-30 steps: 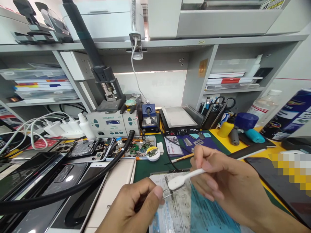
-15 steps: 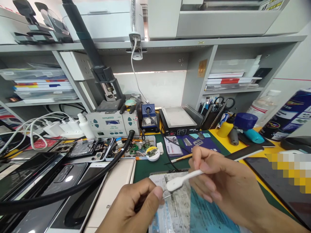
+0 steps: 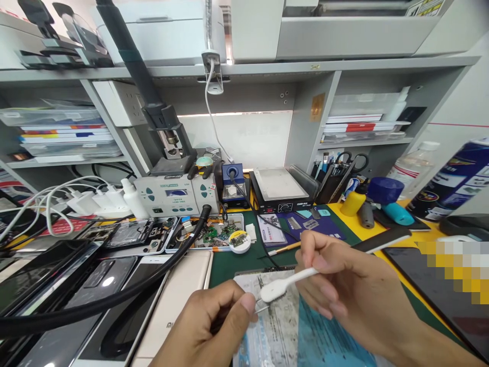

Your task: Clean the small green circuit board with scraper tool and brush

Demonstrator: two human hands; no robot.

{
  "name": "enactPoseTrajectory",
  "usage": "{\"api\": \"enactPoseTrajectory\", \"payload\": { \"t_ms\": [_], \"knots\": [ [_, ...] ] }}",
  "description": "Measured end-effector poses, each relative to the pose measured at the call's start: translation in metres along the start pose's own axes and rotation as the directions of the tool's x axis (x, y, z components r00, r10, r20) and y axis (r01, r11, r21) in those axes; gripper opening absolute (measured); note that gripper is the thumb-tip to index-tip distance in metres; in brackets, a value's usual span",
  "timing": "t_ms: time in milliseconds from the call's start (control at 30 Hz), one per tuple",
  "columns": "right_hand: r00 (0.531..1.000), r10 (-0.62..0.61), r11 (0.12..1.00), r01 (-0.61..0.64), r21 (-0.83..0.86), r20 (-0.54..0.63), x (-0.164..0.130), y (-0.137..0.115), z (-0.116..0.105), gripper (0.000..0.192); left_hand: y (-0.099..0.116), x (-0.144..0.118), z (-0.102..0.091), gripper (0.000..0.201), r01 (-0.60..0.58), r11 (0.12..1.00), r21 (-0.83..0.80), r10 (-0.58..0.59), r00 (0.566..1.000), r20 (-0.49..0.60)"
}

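Observation:
My left hand (image 3: 219, 318) is closed, thumb and forefinger pinching a small thin metal frame (image 3: 263, 307) that looks like a SIM tray; most of it is hidden by the fingers. My right hand (image 3: 344, 285) is wrapped round a white toothbrush (image 3: 275, 289). Its head lies at the frame's protruding end, bristles turned down and mostly out of sight. A dark, flat handle end (image 3: 385, 239) shows beyond the right hand, in line with the brush. Under both hands is a worn, stained sheet (image 3: 282, 331), partly white and partly blue, on the green mat (image 3: 225, 267).
Several phones (image 3: 179, 300) lie at left, crossed by a thick black hose (image 3: 145, 290) from the hot air station (image 3: 175, 196). A tray of circuit parts (image 3: 214, 232), a round tub (image 3: 240, 242) and a heating plate (image 3: 282, 186) stand behind. Bottles (image 3: 355, 199) and a dark tablet (image 3: 428, 285) are at right.
Hardly anything differs. Both hands keep their grips, and the brush head stays at the metal frame with only a slight shift; the whole view has moved a little.

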State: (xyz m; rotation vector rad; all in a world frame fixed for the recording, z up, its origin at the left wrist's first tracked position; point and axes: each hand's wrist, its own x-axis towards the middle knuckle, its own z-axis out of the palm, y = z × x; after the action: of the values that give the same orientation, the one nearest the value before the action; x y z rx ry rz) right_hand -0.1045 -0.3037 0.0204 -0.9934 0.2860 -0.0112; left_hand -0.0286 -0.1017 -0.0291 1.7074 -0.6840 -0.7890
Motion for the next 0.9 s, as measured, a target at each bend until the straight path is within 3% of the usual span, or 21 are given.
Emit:
{"api": "enactPoseTrajectory", "payload": {
  "t_ms": [900],
  "knots": [
    [1.000,0.009,1.000,-0.009,0.010,-0.021,0.0005,0.0010,-0.0002,0.011,-0.0018,-0.0004,0.0003,0.064,-0.002,1.000,-0.003,0.002,1.000,0.007]
  ]
}}
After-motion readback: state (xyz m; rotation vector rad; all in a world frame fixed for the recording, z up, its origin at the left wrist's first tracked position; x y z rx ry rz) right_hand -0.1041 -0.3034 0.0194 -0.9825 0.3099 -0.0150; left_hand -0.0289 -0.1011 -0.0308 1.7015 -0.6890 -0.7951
